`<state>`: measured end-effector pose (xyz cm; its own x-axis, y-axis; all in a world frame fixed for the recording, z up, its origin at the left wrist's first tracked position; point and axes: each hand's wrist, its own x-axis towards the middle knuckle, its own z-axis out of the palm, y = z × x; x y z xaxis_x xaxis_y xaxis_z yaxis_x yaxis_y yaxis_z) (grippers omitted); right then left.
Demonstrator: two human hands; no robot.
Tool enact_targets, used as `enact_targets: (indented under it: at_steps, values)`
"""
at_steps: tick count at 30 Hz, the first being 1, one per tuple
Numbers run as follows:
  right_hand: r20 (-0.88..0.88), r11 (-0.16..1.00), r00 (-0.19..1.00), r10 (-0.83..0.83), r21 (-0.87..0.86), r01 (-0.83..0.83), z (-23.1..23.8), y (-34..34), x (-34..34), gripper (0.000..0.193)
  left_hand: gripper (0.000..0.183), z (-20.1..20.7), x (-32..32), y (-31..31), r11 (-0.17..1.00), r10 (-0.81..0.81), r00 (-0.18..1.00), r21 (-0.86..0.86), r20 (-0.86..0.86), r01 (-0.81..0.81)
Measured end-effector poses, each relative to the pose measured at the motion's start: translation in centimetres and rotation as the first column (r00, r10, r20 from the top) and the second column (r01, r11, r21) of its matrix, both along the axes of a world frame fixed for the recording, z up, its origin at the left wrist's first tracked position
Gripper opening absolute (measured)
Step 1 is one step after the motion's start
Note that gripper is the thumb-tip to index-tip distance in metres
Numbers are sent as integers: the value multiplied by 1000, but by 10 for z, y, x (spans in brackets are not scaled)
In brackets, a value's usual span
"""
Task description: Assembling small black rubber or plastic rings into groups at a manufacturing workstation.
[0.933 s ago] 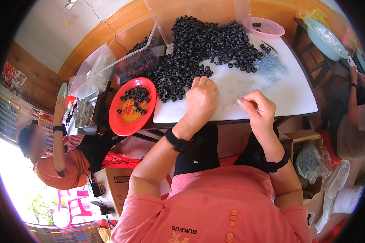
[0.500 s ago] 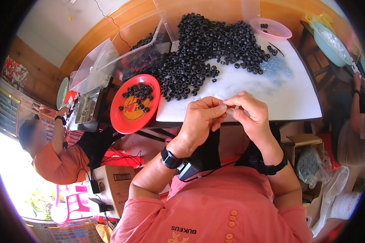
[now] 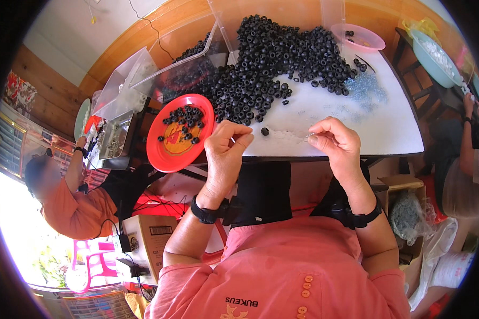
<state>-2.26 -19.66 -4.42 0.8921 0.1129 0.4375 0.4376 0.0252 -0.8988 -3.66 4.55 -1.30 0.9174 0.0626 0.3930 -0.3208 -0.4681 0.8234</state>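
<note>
My left hand [image 3: 226,154] is over the near edge of the white mat [image 3: 378,135], thumb and forefinger pinched. A tiny pale bit shows between those fingers, too small to name. My right hand [image 3: 338,141] faces it across a gap, also pinching, and a small shiny piece sticks out at its fingertips. Just right of my left fingertips is a single round black bead-like part [image 3: 264,131]; whether it lies on the mat I cannot tell. Beyond my hands spreads a large heap of black bead-like parts [image 3: 271,48] with holes. Tiny pale-blue pieces [image 3: 364,90] are scattered at the mat's right.
Left of my left hand stands a red plate [image 3: 157,143] with several black parts. Clear plastic bins [image 3: 125,82] and a pink dish [image 3: 375,41] sit behind. A co-worker [image 3: 80,207] works at the left, another person at the right. Cardboard boxes [image 3: 154,250] flank me below the table.
My hands were together at the fingertips and have moved apart, the left one leftward. The single black part now shows between them.
</note>
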Motion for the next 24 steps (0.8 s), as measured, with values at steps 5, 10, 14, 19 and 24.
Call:
enact_targets:
  at_steps: [5, 10, 14, 19, 24]
  values:
    - [-19, 998, 1000, 2, 56, -1, -3, 4, 1, 10, 19, -7, 20, 2, 910, -155, 951, 412, 267, 33]
    - [-4, 1000, 1000, -7, 24, 7, -7, 2, 2, 10, 22, -9, 29, -11, 771, -258, 932, 635, 253, 42]
    - [51, 998, 998, -31, -52, 34, -6, 3, 1, 10, 20, -7, 35, -11, 719, -270, 924, 695, 271, 6]
    - [76, 993, 996, -55, -102, 63, -5, 3, 1, 10, 10, -7, 40, -9, 764, -278, 917, 644, 285, 32]
    - [83, 991, 995, -54, -117, 63, -4, 4, -1, 11, 9, -10, 41, -12, 794, -304, 911, 602, 279, 80]
